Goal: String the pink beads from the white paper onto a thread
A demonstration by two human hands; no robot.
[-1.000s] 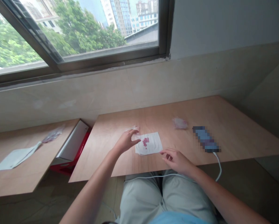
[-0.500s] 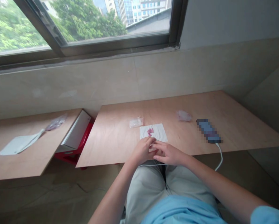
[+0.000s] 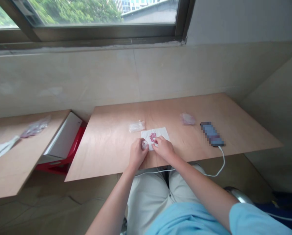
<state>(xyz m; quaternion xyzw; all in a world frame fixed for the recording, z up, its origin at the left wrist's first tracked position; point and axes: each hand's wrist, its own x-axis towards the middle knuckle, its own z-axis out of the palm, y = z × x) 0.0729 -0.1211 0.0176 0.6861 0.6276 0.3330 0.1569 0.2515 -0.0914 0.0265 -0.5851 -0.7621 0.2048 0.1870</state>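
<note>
- One white sheet (image 3: 163, 132), one cluster of red beads (image 3: 153, 137) on it!
- Left hand (image 3: 137, 150) at the sheet's near-left corner, clamped on one pale piece (image 3: 144, 144).
- Right hand (image 3: 164, 147) over its near edge; can't tell if it's pinching.
- Two plastic packets (image 3: 136, 126), one each side.

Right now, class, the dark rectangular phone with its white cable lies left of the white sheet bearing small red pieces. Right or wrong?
Wrong side: the head view shows the phone with its white cable right of the sheet bearing red pieces.
</note>
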